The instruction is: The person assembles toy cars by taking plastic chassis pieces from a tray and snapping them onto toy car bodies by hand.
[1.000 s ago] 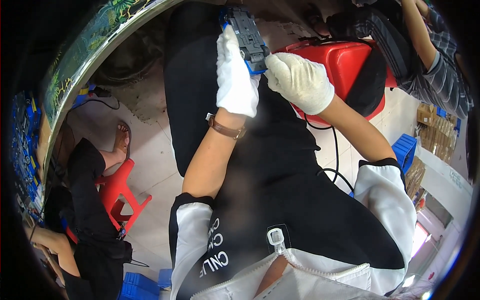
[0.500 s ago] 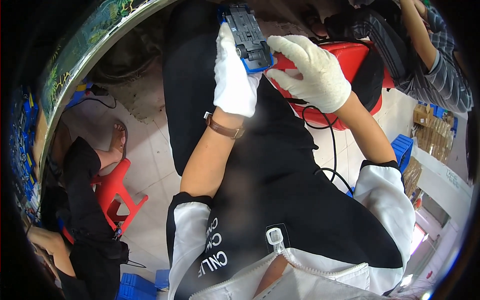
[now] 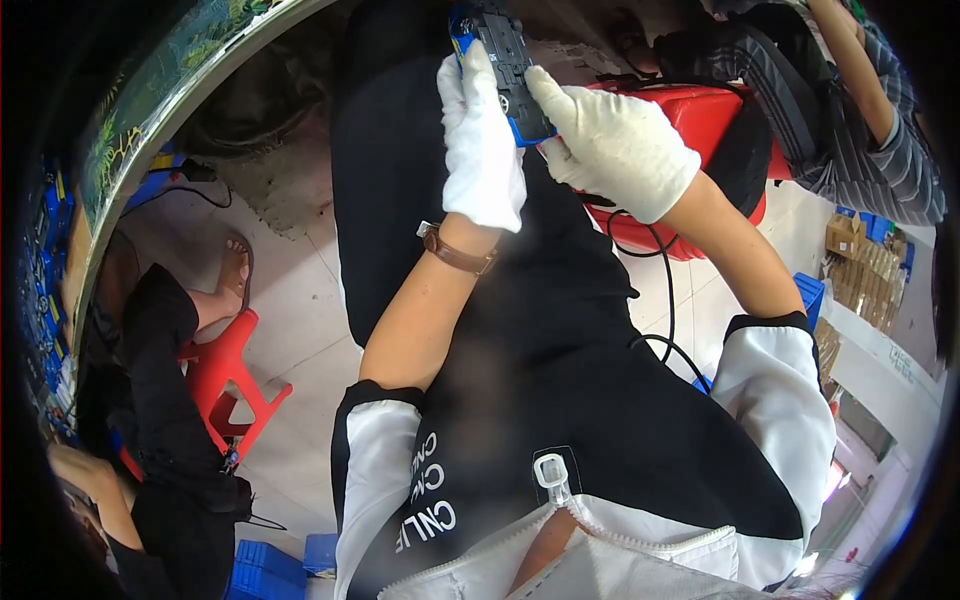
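A black and blue oblong part (image 3: 508, 62) is held up at the top of the view, above my lap. My left hand (image 3: 480, 140), in a white glove, grips its left side, with a brown strap on the wrist below. My right hand (image 3: 615, 140), also in a white glove, grips the part's lower right end, thumb on its face. The part's far end is cut off by the picture's edge.
A red stool (image 3: 730, 110) stands behind my hands, with a black cable (image 3: 665, 290) hanging under it. Another person's sleeve (image 3: 890, 160) is at the top right. A person in black sits on a red stool (image 3: 230, 380) at the left. Blue crates (image 3: 265, 565) lie below.
Both hands have carried the part upward and a little left, closer to the top edge. My right hand's fingers have shifted along the part's lower end.
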`<action>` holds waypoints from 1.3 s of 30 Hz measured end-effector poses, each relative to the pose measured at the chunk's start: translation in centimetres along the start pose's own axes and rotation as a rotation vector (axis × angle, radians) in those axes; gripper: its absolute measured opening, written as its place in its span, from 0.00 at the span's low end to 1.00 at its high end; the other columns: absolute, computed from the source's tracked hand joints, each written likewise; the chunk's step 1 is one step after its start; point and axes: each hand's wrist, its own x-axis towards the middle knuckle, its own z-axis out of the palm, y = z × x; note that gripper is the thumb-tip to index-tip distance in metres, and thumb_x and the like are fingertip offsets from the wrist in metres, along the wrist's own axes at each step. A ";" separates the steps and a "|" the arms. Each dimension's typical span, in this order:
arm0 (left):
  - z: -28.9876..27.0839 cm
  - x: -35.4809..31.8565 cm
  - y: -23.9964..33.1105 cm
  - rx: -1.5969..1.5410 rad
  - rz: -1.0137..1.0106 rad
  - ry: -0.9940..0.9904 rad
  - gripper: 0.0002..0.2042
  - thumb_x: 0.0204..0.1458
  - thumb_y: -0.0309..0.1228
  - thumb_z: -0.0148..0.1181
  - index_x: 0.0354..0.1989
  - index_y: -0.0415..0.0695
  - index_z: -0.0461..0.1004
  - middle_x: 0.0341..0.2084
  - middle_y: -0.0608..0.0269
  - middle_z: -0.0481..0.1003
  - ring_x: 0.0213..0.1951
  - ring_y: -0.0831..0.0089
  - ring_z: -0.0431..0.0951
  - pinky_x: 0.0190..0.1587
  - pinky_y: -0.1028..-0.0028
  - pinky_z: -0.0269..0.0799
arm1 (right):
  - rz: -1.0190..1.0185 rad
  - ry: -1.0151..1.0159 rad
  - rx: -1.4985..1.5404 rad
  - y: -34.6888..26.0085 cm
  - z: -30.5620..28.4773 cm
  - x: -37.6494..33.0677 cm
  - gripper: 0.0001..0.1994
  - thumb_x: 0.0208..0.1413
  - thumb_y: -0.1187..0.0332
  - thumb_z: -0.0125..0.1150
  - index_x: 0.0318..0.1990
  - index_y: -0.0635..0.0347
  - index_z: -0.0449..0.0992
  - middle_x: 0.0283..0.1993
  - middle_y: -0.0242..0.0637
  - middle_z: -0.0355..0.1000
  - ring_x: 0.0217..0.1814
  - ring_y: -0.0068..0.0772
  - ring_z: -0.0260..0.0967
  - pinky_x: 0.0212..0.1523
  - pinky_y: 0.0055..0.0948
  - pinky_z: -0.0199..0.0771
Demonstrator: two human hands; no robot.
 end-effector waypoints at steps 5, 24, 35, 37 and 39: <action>-0.2 0.1 -0.2 0.051 -0.016 0.013 0.35 0.58 0.60 0.51 0.67 0.52 0.56 0.55 0.58 0.67 0.54 0.66 0.69 0.56 0.63 0.66 | -0.074 0.032 -0.074 -0.1 1.4 -0.3 0.32 0.51 0.64 0.62 0.61 0.71 0.62 0.33 0.42 0.72 0.30 0.38 0.75 0.26 0.33 0.76; -1.0 0.6 -1.6 0.123 -0.057 0.008 0.38 0.57 0.64 0.45 0.72 0.58 0.49 0.60 0.50 0.64 0.57 0.56 0.70 0.55 0.58 0.69 | -0.051 0.225 -0.243 -1.7 3.1 -1.5 0.29 0.52 0.69 0.56 0.61 0.77 0.61 0.29 0.40 0.70 0.22 0.29 0.71 0.20 0.26 0.72; -0.2 0.5 -0.6 -0.152 -0.052 -0.046 0.22 0.62 0.53 0.50 0.56 0.52 0.65 0.44 0.68 0.73 0.43 0.76 0.75 0.42 0.73 0.76 | 0.034 0.116 -0.092 -0.8 1.5 -1.5 0.27 0.53 0.71 0.59 0.61 0.63 0.62 0.32 0.38 0.72 0.35 0.37 0.75 0.32 0.34 0.76; -0.6 0.8 -0.2 -0.185 -0.041 -0.081 0.23 0.62 0.54 0.50 0.57 0.52 0.64 0.46 0.67 0.73 0.46 0.75 0.76 0.44 0.71 0.76 | 0.000 0.153 0.054 -0.4 1.2 -1.5 0.28 0.52 0.70 0.61 0.62 0.60 0.62 0.32 0.38 0.71 0.33 0.38 0.74 0.33 0.34 0.76; -0.8 0.7 -0.1 -0.200 -0.023 -0.117 0.25 0.61 0.55 0.50 0.60 0.52 0.63 0.48 0.65 0.73 0.47 0.73 0.76 0.45 0.69 0.77 | -0.010 0.192 0.156 0.1 0.4 -1.9 0.29 0.52 0.69 0.63 0.62 0.59 0.62 0.32 0.38 0.70 0.33 0.38 0.74 0.32 0.34 0.75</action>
